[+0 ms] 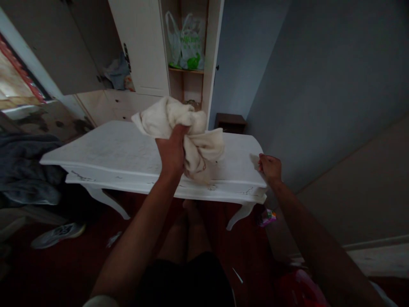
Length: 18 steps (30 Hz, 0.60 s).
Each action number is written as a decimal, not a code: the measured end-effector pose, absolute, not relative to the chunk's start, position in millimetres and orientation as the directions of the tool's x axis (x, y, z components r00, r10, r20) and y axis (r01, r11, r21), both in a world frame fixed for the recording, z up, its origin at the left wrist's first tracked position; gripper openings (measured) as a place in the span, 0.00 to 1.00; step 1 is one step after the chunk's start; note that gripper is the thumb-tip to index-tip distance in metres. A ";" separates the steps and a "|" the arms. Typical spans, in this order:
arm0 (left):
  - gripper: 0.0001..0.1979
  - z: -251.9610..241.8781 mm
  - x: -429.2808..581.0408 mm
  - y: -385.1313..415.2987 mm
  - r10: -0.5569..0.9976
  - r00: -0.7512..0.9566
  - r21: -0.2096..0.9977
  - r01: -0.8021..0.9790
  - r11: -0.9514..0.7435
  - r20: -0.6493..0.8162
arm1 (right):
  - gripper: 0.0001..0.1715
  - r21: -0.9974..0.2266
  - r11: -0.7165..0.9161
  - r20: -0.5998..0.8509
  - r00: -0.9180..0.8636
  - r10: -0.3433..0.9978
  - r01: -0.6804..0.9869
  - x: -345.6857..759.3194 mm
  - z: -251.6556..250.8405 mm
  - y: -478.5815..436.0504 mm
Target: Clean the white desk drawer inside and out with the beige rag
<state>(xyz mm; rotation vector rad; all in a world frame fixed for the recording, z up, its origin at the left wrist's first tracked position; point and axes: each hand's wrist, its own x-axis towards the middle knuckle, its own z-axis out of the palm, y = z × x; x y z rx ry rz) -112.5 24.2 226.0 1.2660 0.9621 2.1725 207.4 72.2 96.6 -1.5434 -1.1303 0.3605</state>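
A crumpled cream cloth is bunched up in my left hand, whose fingers are partly hidden in its folds. Cloth and hand are over the middle of a white table with a curved edge and curved legs; whether the cloth touches the top I cannot tell. My right hand is curled closed by the table's right end, its fingertips near or against the edge. If it holds anything, that is hidden.
Behind the table stands a white cabinet, with a plastic bag on its open shelf. A small brown stand sits by the grey wall. Dark fabric lies at left, above a shoe. A purple packet is at lower right.
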 end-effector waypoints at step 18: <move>0.26 144.9 -62.0 56.3 0.966 0.080 0.673 0.703 -0.231 0.248 | 0.24 -0.862 0.061 0.336 0.479 0.811 0.503 211.9 95.8 77.4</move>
